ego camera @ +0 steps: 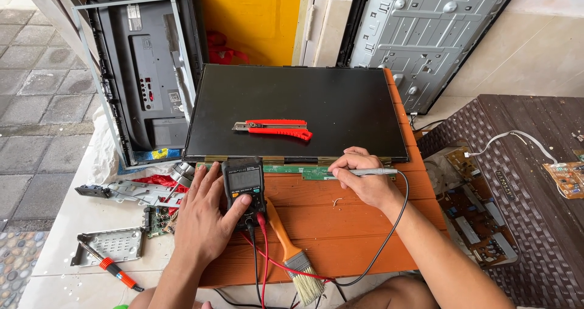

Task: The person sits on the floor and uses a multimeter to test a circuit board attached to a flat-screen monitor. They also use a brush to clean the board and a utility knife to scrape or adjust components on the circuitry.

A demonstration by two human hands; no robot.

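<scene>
My left hand (204, 218) rests on a black multimeter (243, 184) with a grey screen, thumb on its lower dial area. My right hand (359, 178) pinches a grey test probe (371, 171), its tip on a narrow green circuit strip (298, 170) along the near edge of a black display panel (292, 111). The probe's black lead (389, 236) loops back toward the meter; a red lead (264, 254) runs down from it. On the panel lies a red utility knife (277, 128). All sit on an orange wooden table (340, 224).
An orange-handled paintbrush (292, 251) lies beside the meter. Left are a grey monitor back cover (146, 72), metal brackets (109, 245), a red-handled screwdriver (115, 272) and a small board (159, 219). Right, circuit boards (480, 224) and a wicker surface (535, 181). A metal chassis (426, 29) leans behind.
</scene>
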